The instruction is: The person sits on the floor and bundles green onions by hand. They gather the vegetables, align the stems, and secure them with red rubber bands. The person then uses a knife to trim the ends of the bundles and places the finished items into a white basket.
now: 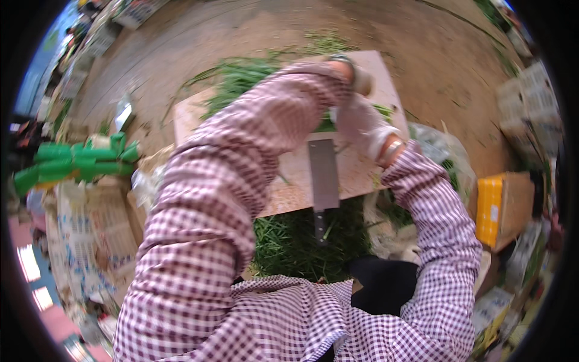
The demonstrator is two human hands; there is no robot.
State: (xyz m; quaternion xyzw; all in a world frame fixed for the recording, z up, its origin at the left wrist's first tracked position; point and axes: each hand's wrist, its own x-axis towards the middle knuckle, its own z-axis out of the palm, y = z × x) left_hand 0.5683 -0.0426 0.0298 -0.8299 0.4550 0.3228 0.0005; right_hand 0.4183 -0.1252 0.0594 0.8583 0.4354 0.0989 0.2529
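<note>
A bunch of long green leaf vegetables [239, 81] lies across the far part of a pale board [289, 190]. My left hand [362, 80], blurred by motion, reaches over the right end of the bunch. Close below it, my right hand [359, 122] in a pale glove is at the stem ends. The fingers of both hands are blurred or hidden, so their grip does not show. A cleaver [324, 174] with a dark riveted handle rests on the board, its blade on the wood and its handle past the near edge. Cut bits are scattered around it.
Below the board is a heap of green leaves [289, 249]. A clear plastic bag [445, 149] and a yellow-taped cardboard box [509, 210] stand to the right. Green plastic rolls [81, 160] lie at the left above woven sacks [95, 231]. Trimmings [330, 43] lie on the floor.
</note>
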